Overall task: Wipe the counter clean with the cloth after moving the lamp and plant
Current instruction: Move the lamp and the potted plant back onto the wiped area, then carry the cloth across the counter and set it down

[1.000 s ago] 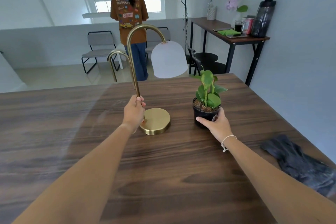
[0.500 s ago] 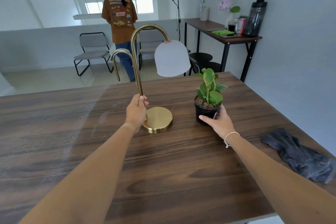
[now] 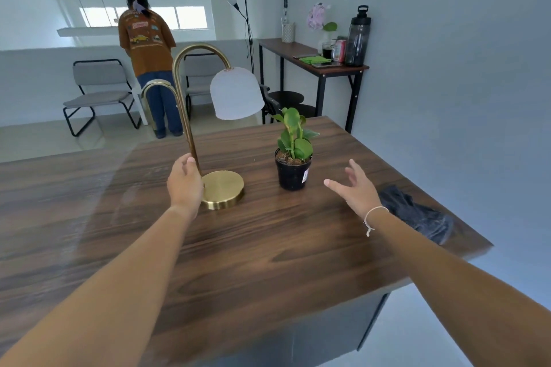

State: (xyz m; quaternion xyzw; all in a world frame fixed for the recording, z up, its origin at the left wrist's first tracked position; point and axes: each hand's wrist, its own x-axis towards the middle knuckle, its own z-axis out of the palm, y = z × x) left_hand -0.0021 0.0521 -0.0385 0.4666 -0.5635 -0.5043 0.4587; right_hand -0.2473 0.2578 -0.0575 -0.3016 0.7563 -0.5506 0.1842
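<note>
A brass lamp [image 3: 222, 188] with a curved stem and white shade stands mid-counter on its round base. My left hand [image 3: 184, 183] is wrapped around the bottom of the stem, just left of the base. A small green plant in a black pot [image 3: 292, 171] stands to the lamp's right. My right hand [image 3: 354, 188] hovers with fingers spread, a short gap to the right of the pot and not touching it. A crumpled dark grey cloth [image 3: 417, 214] lies near the counter's right edge, just behind my right wrist. The wooden counter [image 3: 268, 262] carries all of these.
The counter's right edge runs close to a grey wall. Beyond its far edge a person in a brown shirt [image 3: 146, 48] stands facing away, with folding chairs [image 3: 98, 89] nearby. A narrow side table [image 3: 313, 67] with a bottle and cups stands at the back right.
My right hand has let go of the plant pot and pulled away to the right with fingers spread. My left hand stays on the lamp stem.
</note>
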